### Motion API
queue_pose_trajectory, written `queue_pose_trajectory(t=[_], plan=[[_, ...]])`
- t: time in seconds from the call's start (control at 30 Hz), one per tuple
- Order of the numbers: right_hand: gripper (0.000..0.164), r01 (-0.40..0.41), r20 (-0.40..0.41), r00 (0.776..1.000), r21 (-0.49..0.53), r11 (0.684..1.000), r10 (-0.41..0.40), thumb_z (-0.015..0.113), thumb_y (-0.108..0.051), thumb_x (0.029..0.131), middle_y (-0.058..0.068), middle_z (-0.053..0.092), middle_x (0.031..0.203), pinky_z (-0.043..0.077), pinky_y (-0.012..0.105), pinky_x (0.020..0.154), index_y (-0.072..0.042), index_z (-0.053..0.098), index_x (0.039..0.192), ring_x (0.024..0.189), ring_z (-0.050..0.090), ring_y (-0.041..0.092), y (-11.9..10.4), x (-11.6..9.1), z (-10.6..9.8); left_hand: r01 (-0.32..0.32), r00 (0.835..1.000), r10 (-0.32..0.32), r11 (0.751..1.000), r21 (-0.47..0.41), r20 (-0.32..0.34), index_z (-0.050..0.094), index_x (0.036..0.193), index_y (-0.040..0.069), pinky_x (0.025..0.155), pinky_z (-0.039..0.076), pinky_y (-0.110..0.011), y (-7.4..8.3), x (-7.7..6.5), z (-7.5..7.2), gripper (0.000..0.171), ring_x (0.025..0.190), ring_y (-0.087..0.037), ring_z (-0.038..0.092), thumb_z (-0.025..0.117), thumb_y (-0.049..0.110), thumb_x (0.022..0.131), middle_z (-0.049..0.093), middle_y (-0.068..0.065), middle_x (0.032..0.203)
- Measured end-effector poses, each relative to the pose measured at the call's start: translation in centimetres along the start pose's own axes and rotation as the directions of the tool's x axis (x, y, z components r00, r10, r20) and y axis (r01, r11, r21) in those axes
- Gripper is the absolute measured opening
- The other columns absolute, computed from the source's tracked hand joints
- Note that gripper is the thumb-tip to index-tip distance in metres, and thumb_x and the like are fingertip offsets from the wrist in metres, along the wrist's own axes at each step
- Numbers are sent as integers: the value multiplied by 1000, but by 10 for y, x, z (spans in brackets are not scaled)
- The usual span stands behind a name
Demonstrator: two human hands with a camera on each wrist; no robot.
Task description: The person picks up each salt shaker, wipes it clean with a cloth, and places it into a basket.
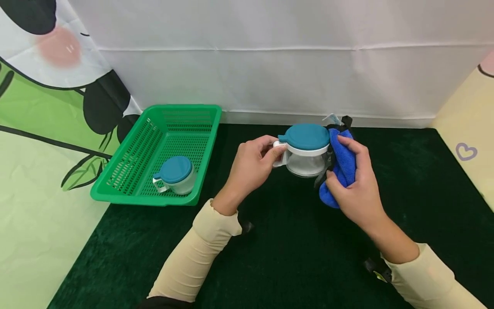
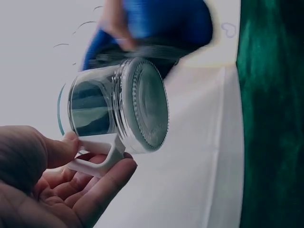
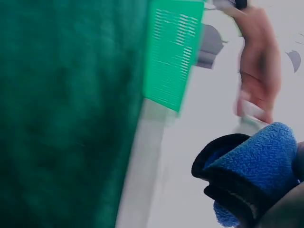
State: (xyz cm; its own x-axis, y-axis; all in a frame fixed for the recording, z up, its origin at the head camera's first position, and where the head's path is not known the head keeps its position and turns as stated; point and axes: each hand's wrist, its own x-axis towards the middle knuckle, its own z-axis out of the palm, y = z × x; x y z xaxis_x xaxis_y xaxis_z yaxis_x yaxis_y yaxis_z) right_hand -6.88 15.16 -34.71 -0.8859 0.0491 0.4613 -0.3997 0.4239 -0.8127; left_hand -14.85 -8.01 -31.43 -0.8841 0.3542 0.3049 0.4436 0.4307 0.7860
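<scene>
My left hand (image 1: 252, 165) grips the white handle (image 2: 102, 154) of a clear glass jar (image 1: 306, 163) with a blue lid (image 1: 307, 136). The jar is held up above the dark green cloth, its ribbed base facing the left wrist view. In my right hand (image 1: 356, 184) is a folded blue towel (image 1: 343, 159) with black trim, pinched between thumb and fingers. That towel lies against the right side of the jar in the head view. Seen from the right wrist, the towel (image 3: 259, 164) hides most of the jar.
To the left stands a green plastic basket (image 1: 210, 154). Inside it sits another lidded jar (image 1: 181, 178) with a blue lid and white handle. A dark green cloth (image 1: 285, 253) covers the table, and a white curtain (image 1: 270, 77) hangs behind it.
</scene>
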Motion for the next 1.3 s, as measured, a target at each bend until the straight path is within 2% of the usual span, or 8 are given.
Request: queue_pose_trajectory(t=[0.2, 0.4, 0.47, 0.63, 0.73, 1.0, 1.1, 1.3], plan=[[83, -53, 54, 997, 8, 999, 52, 68, 11, 89, 15, 30, 157, 37, 71, 101, -18, 31, 158, 136, 38, 40, 14, -13, 12, 21, 998, -22, 1000, -16, -56, 72, 116, 6, 83, 60, -31, 4, 4, -5, 24, 86, -15, 69, 67, 25, 102, 75, -4, 106], [77, 73, -45, 996, -51, 996, -76, 66, 13, 86, 15, 37, 150, 39, 68, 99, -18, 43, 153, 132, 41, 36, 2, -1, 7, 40, 999, -40, 999, -20, 4, 72, 116, 5, 83, 60, -27, 1, 2, 1, 25, 84, -14, 68, 66, 26, 103, 75, -4, 105], [75, 104, -59, 992, -81, 991, -109, 66, 13, 86, 17, 37, 148, 39, 70, 99, -17, 47, 151, 131, 41, 37, 1, 0, 8, 44, 999, -44, 999, -32, 1, 72, 115, 5, 80, 60, -26, 1, 3, 2, 26, 83, -14, 68, 66, 27, 103, 75, -5, 104], [72, 98, -3, 995, -135, 986, -99, 68, 13, 86, 23, 32, 147, 42, 73, 98, -16, 48, 149, 131, 41, 41, 13, -18, 18, 52, 997, -55, 997, -61, -59, 73, 113, 5, 75, 61, -27, 3, 6, -2, 26, 81, -15, 69, 68, 28, 101, 76, -4, 99], [73, 87, 26, 996, -153, 984, -84, 68, 12, 87, 23, 33, 147, 43, 73, 97, -18, 47, 150, 130, 43, 41, 18, -24, 21, 68, 995, -72, 995, -67, -66, 73, 113, 5, 75, 61, -28, 3, 6, -5, 26, 82, -15, 69, 69, 27, 101, 76, -4, 99], [69, 150, -41, 986, -195, 969, -161, 67, 11, 88, 23, 32, 149, 42, 73, 100, -19, 53, 148, 131, 42, 42, -1, 2, 11, 62, 998, -62, 997, -41, 4, 72, 116, 6, 79, 60, -26, 2, 2, 1, 26, 83, -15, 68, 67, 28, 103, 75, -4, 103], [68, 154, -23, 986, -215, 964, -163, 68, 12, 87, 22, 30, 151, 43, 72, 100, -19, 54, 146, 132, 42, 42, 1, -3, 15, 58, 998, -59, 997, -46, -26, 73, 114, 6, 75, 60, -26, 3, 3, 0, 26, 80, -15, 67, 66, 28, 103, 75, -4, 99], [73, 175, 78, 984, -286, 942, -159, 72, 11, 83, 24, 28, 152, 47, 70, 97, -20, 52, 147, 132, 43, 47, 19, -22, 23, 61, 995, -64, 998, -34, -75, 73, 113, 5, 73, 60, -25, 2, 7, -7, 27, 79, -13, 68, 68, 29, 102, 76, -3, 97]])
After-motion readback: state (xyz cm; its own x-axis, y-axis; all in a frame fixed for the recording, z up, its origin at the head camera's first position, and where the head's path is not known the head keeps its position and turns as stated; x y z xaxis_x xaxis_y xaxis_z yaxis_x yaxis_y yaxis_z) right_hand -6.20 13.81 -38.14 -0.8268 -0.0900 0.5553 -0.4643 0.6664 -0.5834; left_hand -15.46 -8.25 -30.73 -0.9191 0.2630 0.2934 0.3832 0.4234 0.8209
